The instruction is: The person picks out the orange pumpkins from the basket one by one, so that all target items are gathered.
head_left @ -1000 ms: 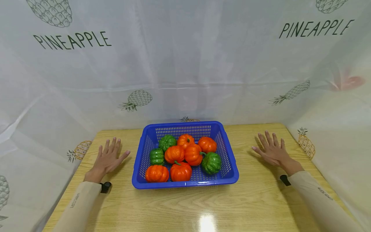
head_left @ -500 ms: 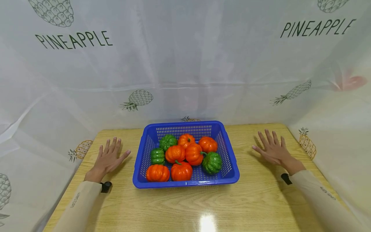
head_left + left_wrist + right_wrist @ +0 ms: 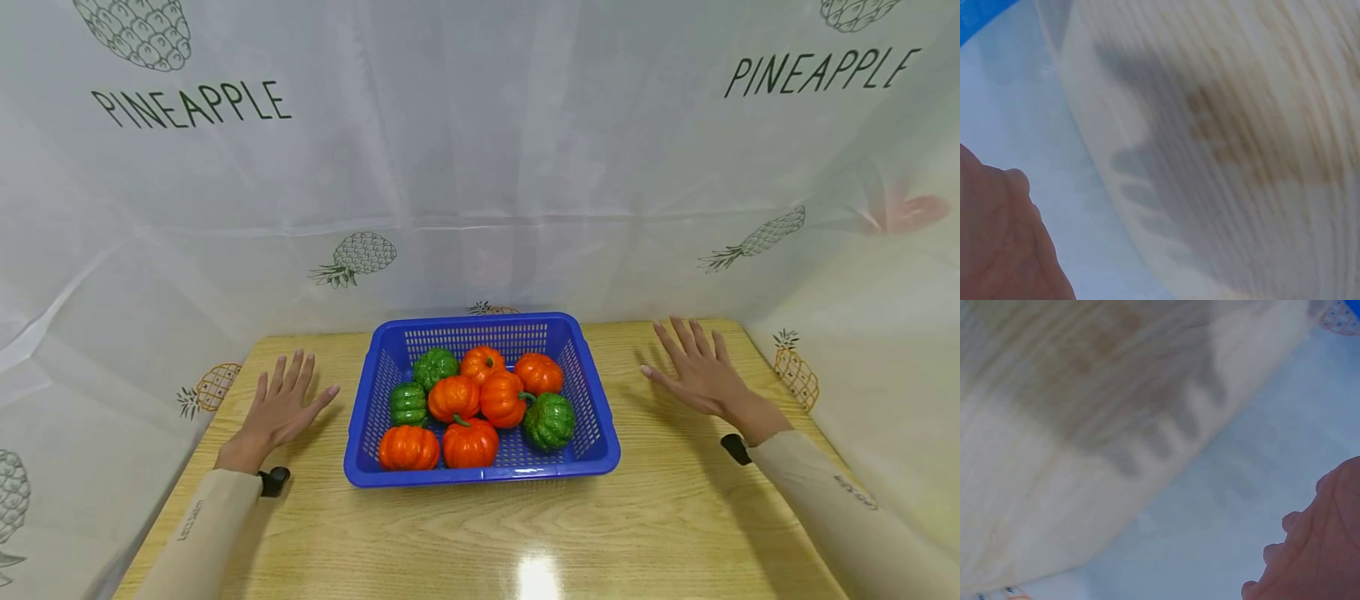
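Note:
A blue plastic basket stands in the middle of the wooden table in the head view. Inside it lie several orange pumpkins and a few green ones, all small and ribbed. To the left of the basket my left hand is spread, palm down, with nothing in it. My right hand is on the far right, fingers spread and holding nothing; its shadow falls on the table below. Each wrist view shows part of a palm, the left palm and the right palm, apart from the tabletop.
The wooden table has its far edge against a whitish sheet printed with pineapples. That sheet also hangs along both sides. A black wrist camera sits under the left wrist, and another black camera under the right.
My right hand has moved slightly forward and to the left in the last half second. The left hand, the basket and the pumpkins stay in place.

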The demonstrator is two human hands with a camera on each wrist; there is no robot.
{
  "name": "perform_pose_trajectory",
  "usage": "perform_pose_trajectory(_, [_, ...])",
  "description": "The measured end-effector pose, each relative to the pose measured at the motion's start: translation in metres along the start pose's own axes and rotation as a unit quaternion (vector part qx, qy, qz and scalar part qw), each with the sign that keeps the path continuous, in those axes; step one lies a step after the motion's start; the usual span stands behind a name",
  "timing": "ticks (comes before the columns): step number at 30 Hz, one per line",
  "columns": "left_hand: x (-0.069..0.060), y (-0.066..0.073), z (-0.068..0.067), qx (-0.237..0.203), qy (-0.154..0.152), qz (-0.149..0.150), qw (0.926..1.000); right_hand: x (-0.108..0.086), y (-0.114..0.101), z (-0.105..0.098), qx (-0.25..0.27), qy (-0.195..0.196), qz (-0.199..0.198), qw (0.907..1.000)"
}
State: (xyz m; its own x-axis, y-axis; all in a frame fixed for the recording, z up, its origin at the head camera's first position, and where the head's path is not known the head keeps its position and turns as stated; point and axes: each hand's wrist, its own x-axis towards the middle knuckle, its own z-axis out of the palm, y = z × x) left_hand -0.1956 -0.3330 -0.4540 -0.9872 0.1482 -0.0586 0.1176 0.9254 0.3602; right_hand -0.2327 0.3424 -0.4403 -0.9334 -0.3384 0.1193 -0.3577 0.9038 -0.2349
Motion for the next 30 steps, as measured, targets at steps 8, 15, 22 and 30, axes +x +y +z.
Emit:
perform_pose_trajectory(8, [0.001,0.011,-0.007,0.004,0.000,0.013,0.9999,0.012,-0.032,-0.022,-0.020,-0.009,-0.032,0.9993])
perform_pose_trajectory(15, [0.002,0.022,-0.013,0.018,0.008,0.033,0.9992,0.021,-0.059,-0.030,-0.032,0.004,-0.075,0.9966])
perform_pose_trajectory(22, [0.000,0.048,-0.023,0.030,0.018,0.049,0.9982,0.029,-0.089,-0.034,-0.046,0.015,-0.122,0.9913])
perform_pose_trajectory(30, [-0.003,0.080,-0.029,0.027,0.018,0.070,0.9970,0.041,-0.118,-0.034,-0.074,-0.002,-0.161,0.9842])
